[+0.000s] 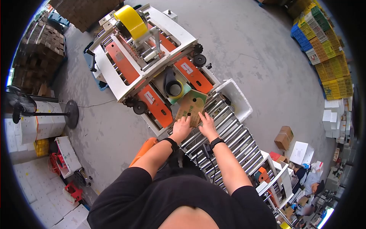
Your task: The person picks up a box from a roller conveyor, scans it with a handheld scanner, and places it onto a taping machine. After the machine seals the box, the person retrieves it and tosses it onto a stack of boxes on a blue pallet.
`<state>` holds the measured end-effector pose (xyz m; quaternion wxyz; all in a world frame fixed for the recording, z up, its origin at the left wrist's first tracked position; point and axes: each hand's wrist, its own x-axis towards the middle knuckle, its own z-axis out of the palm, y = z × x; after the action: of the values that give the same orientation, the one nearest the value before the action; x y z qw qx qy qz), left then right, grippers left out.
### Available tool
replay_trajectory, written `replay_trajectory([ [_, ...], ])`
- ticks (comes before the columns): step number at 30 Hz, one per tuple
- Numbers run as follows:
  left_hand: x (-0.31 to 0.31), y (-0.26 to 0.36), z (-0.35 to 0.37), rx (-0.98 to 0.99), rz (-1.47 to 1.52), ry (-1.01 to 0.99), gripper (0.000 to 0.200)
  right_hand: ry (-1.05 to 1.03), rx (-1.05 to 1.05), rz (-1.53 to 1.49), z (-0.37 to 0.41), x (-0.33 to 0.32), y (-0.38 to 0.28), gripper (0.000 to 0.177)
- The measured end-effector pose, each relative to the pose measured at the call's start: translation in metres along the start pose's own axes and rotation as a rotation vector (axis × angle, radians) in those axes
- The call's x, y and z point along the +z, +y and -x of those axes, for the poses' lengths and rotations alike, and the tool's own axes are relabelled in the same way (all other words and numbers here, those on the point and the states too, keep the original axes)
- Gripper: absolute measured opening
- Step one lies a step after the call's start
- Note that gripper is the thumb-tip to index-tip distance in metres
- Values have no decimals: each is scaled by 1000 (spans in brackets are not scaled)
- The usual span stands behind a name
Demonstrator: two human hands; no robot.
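Note:
A small brown cardboard box (193,102) with green print and dark round holes lies tilted at the mouth of a carton taping machine (129,72). My left hand (182,128) has its fingers bent over the box's near left edge. Against the near right part of the box, my right hand (207,126) rests with fingers stretched and spread. Just beyond the box sits a tape roll (174,88) in the machine, between two orange side plates (193,75). Metal rollers (225,133) run beneath my right forearm. The undersides of both hands are hidden.
A large yellow tape roll (131,22) tops the machine. Right of the rollers stands a white foam box (237,100). A floor fan (71,114) and white boxes (49,124) are at left. Yellow crates (331,68) stack at far right; a carton (284,137) lies on the floor.

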<state>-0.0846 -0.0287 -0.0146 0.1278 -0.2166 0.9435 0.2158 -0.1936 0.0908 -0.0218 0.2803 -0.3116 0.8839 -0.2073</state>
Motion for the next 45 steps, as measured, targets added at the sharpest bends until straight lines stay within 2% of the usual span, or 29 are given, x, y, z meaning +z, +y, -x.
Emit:
replay_trajectory([
  [2, 1, 3, -1, -7, -19, -9, 66, 69, -4, 30, 1, 5, 2, 67],
  [5, -7, 5, -2, -21, -45, -43, 70, 168, -8, 148, -22, -6, -11, 60],
  [9, -7, 10, -10, -66, -49, -89, 72, 52, -1, 348, -53, -22, -35, 56],
  [11, -7, 10, -11, -79, -66, -96, 71, -62, 98, 405, -56, -24, -44, 61],
  [12, -2, 6, -12, -39, -67, -28, 58, -103, 142, 381, -54, -29, -49, 63],
  [15, 7, -16, -20, 82, -143, 9, 45, -161, 205, 394, -46, -36, -57, 80],
  [17, -1, -29, -23, 174, -159, 56, 13, -176, 229, 316, -39, -39, -58, 85],
  [18, -6, -33, -25, 188, -173, 50, 14, -114, 183, 292, -38, -27, -48, 93],
  [19, -8, -35, -26, 201, -190, 45, 15, -87, 169, 256, -39, -19, -45, 92],
  [22, -10, -37, -24, 145, -216, -18, 37, 4, 155, 142, -43, -8, -43, 86],
  [25, -19, -40, -13, 189, -111, 25, 45, 31, 107, 94, -42, -9, -38, 83],
  [37, -28, -37, -17, 171, -173, -60, 40, 18, 138, 51, -47, -10, -31, 62],
  [41, -22, -42, -18, 145, -177, 85, 36, 65, -5, -11, -48, -9, -29, 59],
  [43, -32, -48, -22, 105, -187, 146, 31, 122, 52, -79, -52, -11, -40, 58],
  [45, -43, -42, -12, 249, -130, 137, 31, 216, 75, -141, -52, -9, -42, 57],
])
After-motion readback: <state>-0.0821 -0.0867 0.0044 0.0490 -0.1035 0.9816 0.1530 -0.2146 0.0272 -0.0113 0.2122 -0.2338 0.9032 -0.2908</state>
